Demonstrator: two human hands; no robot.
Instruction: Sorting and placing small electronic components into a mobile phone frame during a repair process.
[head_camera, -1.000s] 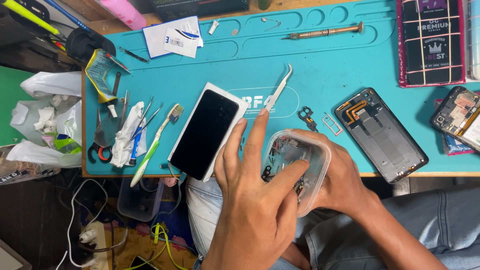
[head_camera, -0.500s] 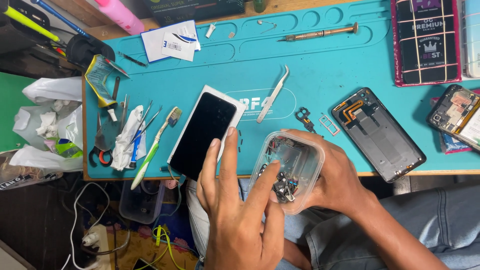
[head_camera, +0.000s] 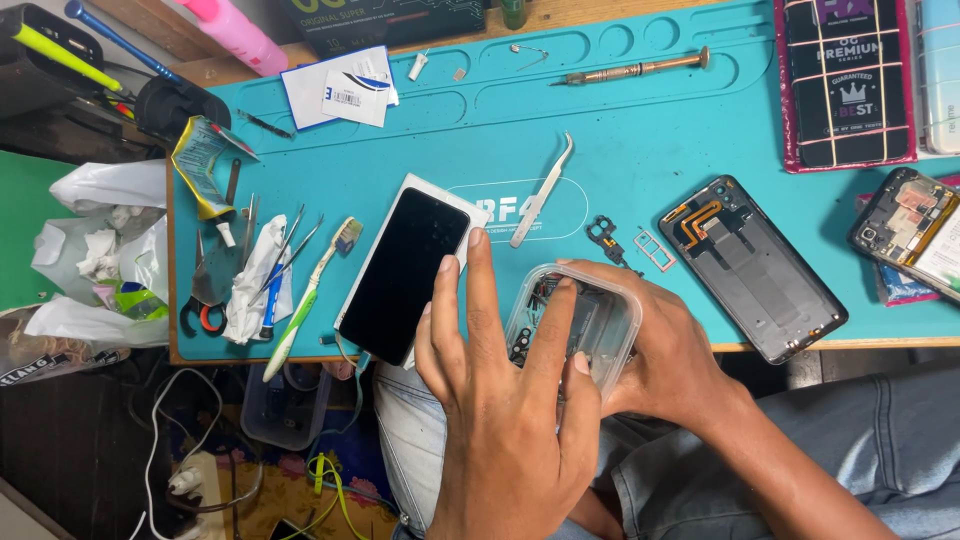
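A teal mat (head_camera: 640, 120) covers a wooden bench (head_camera: 180, 70) under bright, even light, while on the dim floor below, near left, white cables (head_camera: 160, 440) trail over a patterned floral rug (head_camera: 290, 490).

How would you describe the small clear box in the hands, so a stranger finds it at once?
Start at the teal work mat and go to its near edge, right of the dark phone. There the clear plastic container sits between left hand and right hand. It alone is see-through, with small dark parts inside.
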